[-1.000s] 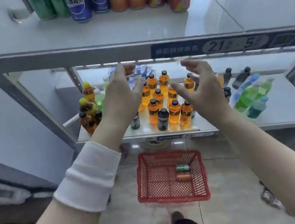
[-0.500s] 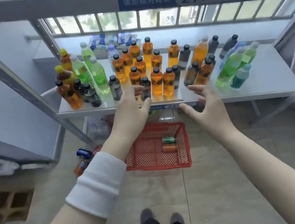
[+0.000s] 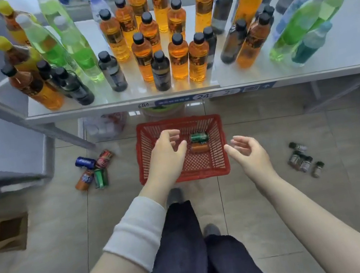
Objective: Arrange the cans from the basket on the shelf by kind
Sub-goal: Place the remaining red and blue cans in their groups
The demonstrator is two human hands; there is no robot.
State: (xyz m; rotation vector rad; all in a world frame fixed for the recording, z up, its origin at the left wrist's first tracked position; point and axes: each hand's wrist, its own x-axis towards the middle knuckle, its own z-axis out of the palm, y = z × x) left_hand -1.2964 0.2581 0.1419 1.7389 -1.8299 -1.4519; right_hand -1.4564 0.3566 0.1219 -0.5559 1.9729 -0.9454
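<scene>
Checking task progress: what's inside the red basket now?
The red basket holds a green can and an orange can, both on their sides. The left hand covers its left part, hiding that stretch.

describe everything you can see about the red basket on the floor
The red basket looks like rigid plastic mesh: rectangular, with latticed walls and bottom and a solid rim. It sits upright on the tiled floor, just in front of the bottle shelf. Two cans lie on their sides inside, toward the back right: a green can and an orange can, side by side. The left hand hovers open over its left half; the right hand is just outside its right rim.
</scene>
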